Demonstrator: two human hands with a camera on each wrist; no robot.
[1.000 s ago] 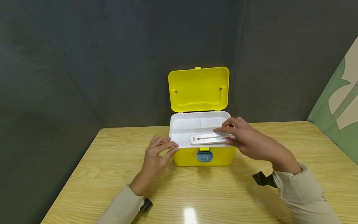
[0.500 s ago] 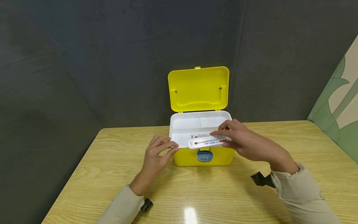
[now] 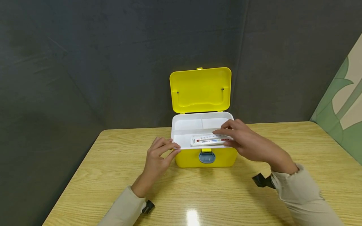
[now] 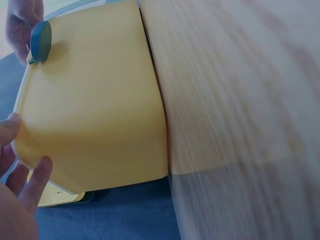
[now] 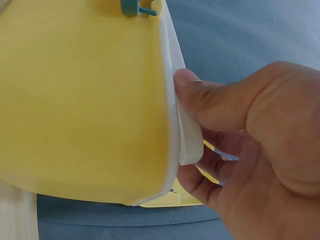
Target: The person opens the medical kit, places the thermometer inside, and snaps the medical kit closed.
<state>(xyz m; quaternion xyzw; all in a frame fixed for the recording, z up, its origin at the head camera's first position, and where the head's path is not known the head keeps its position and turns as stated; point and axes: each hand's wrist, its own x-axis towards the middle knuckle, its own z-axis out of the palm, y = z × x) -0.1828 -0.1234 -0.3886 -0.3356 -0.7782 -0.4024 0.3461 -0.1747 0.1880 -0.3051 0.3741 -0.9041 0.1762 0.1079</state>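
Note:
In the head view a yellow storage box (image 3: 186, 158) stands with its lid (image 3: 200, 91) raised. Inside its top is a white divided tray (image 3: 181, 138). My right hand (image 3: 246, 139) reaches over the right side and pinches a flat white thermometer (image 3: 202, 143), which has a red bulb mark and a printed scale. It lies level over the front compartment; its right end is hidden by my fingers. The right wrist view shows its white edge (image 5: 191, 145) between thumb and fingers, beside the rim. My left hand (image 3: 159, 155) grips the box's front left corner at the rim.
The box stands on a wood-grain table (image 3: 113, 175). A grey-blue latch (image 3: 207, 158) hangs at its front. Behind rises a dark fabric partition (image 3: 127, 62), with a green leaf-patterned panel (image 3: 339, 103) at the right.
Half a second ago two overlapping thermometers showed, the nearer one over the front rim. Now one shows, drawn back behind the rim. My right hand shifted slightly left; my left hand stayed put.

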